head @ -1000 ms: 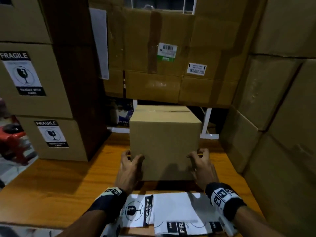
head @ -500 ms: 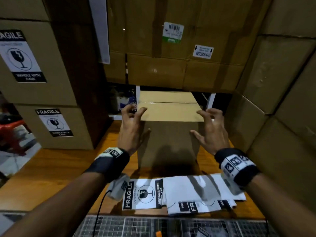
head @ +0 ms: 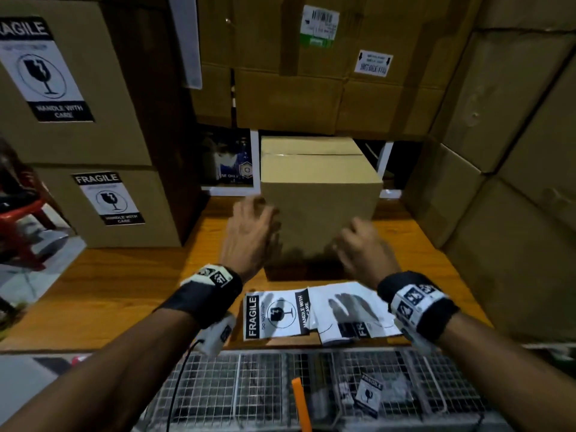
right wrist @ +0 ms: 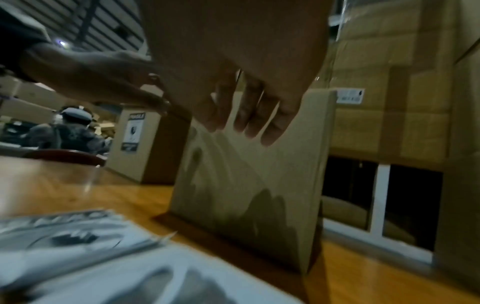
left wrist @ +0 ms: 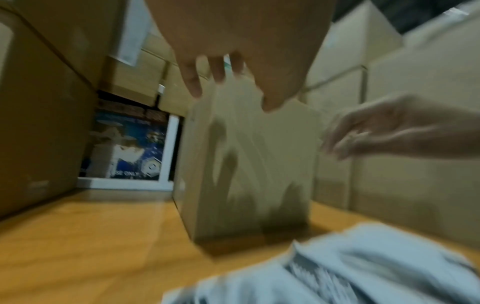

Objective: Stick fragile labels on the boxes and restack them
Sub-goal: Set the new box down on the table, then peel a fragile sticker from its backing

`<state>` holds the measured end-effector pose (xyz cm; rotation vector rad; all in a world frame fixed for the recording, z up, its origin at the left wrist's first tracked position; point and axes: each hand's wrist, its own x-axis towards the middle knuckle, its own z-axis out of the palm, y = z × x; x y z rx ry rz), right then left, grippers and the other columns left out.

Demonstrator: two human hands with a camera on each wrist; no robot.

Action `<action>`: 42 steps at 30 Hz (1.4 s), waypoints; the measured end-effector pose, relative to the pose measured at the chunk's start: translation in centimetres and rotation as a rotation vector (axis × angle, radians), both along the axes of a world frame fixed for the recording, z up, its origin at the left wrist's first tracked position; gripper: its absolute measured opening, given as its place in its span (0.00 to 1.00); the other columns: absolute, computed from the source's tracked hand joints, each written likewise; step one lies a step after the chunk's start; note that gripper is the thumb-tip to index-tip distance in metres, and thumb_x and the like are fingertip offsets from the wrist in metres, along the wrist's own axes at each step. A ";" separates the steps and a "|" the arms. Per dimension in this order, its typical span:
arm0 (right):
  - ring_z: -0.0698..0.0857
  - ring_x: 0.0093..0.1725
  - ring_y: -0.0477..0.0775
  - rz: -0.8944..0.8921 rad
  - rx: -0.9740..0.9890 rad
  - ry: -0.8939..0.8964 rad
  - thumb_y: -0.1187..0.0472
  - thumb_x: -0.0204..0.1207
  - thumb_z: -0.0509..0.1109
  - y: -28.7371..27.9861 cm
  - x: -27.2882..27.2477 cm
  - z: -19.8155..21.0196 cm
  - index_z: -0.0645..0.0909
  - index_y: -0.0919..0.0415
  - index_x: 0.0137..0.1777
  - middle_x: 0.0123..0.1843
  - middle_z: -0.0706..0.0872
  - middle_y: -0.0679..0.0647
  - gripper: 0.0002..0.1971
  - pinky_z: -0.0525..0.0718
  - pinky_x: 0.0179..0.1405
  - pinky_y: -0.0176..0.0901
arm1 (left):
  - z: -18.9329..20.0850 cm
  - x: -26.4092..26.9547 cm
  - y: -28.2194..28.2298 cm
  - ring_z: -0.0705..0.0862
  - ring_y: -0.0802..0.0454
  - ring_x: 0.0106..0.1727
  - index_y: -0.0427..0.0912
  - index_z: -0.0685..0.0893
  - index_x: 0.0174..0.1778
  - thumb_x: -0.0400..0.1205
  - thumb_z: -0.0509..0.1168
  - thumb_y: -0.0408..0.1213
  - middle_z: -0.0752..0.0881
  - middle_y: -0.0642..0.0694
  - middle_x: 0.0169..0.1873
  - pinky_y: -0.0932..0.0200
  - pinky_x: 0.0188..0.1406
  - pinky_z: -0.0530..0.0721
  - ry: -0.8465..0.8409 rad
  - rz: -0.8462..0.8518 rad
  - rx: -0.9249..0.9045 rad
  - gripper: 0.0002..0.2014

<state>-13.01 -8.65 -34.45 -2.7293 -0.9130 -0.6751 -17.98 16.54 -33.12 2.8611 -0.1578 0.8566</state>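
A plain brown box (head: 318, 198) stands upright on the wooden table (head: 124, 291), with no label on its near face. My left hand (head: 252, 226) hovers by the box's lower left edge, fingers spread and holding nothing. My right hand (head: 358, 241) hangs in front of the lower right part, fingers loose and empty. Both hands are blurred. Fragile labels (head: 277, 313) and their white backing sheets (head: 352, 310) lie on the table between my wrists. The left wrist view shows my left hand's fingers (left wrist: 218, 70) spread near the box (left wrist: 249, 164). The right wrist view shows straight fingers (right wrist: 246, 115) just off the box (right wrist: 249, 185).
Two stacked boxes with fragile labels (head: 109, 198) stand at the left. Big cartons (head: 311, 88) close in behind and at the right (head: 498, 198). A wire basket (head: 249, 391) with label scraps sits below the table's front edge. A red chair (head: 18, 219) is far left.
My hands let go of the box's lower sides, rose to its top edge, and have now dropped lower in front of it. The box stays standing on the table.
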 end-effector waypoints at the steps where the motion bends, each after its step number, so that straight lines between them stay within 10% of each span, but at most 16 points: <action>1: 0.80 0.48 0.62 0.064 -0.076 0.111 0.60 0.77 0.71 0.3 -0.8 -1.4 0.83 0.59 0.47 0.50 0.79 0.60 0.03 0.81 0.40 0.51 | -0.8 -0.8 -0.5 0.72 0.39 0.68 0.47 0.73 0.72 0.81 0.71 0.45 0.69 0.36 0.73 0.45 0.59 0.82 0.109 -0.036 0.053 0.25; 6: 0.78 0.61 0.61 0.137 -0.338 0.455 0.57 0.79 0.68 1.0 -3.7 -6.4 0.86 0.51 0.58 0.60 0.81 0.54 0.10 0.78 0.58 0.54 | -5.7 -4.0 -3.2 0.67 0.40 0.73 0.52 0.64 0.80 0.83 0.67 0.50 0.67 0.40 0.74 0.40 0.68 0.74 0.596 -0.261 0.292 0.30; 12: 0.72 0.67 0.58 0.077 -0.369 0.599 0.54 0.85 0.62 0.4 -5.8 -7.8 0.77 0.50 0.73 0.67 0.76 0.54 0.17 0.77 0.60 0.51 | -9.3 -5.8 -4.7 0.69 0.35 0.69 0.57 0.59 0.83 0.87 0.56 0.56 0.70 0.36 0.71 0.34 0.63 0.76 0.793 -0.370 0.268 0.28; 17: 0.72 0.67 0.59 0.069 -0.374 0.633 0.54 0.84 0.64 0.5 -6.5 -8.2 0.75 0.44 0.74 0.69 0.74 0.55 0.19 0.81 0.59 0.56 | -10.5 -5.7 -4.9 0.72 0.36 0.63 0.67 0.58 0.78 0.87 0.55 0.58 0.73 0.38 0.64 0.36 0.58 0.79 0.782 -0.369 0.241 0.23; 24: 0.71 0.66 0.59 0.065 -0.446 0.620 0.58 0.80 0.70 0.7 -6.5 -8.3 0.79 0.43 0.66 0.68 0.72 0.53 0.16 0.81 0.57 0.54 | -10.1 -6.2 -4.2 0.72 0.40 0.66 0.48 0.83 0.66 0.86 0.62 0.48 0.77 0.42 0.66 0.45 0.57 0.79 0.777 -0.386 0.126 0.15; 29: 0.72 0.66 0.60 0.061 -0.476 0.645 0.64 0.79 0.69 1.1 -6.1 -7.8 0.80 0.43 0.69 0.68 0.74 0.54 0.21 0.79 0.59 0.52 | -9.7 -6.2 -2.9 0.82 0.40 0.53 0.41 0.92 0.49 0.84 0.67 0.43 0.88 0.39 0.49 0.55 0.47 0.71 0.585 -0.336 -0.157 0.11; 42: 0.74 0.65 0.61 0.042 -0.473 0.679 0.63 0.82 0.65 2.1 -5.7 -7.0 0.83 0.47 0.67 0.66 0.76 0.56 0.17 0.78 0.59 0.52 | -6.6 -8.4 5.4 0.87 0.58 0.35 0.50 0.85 0.27 0.73 0.81 0.38 0.90 0.52 0.31 0.50 0.39 0.88 0.418 0.066 -0.555 0.12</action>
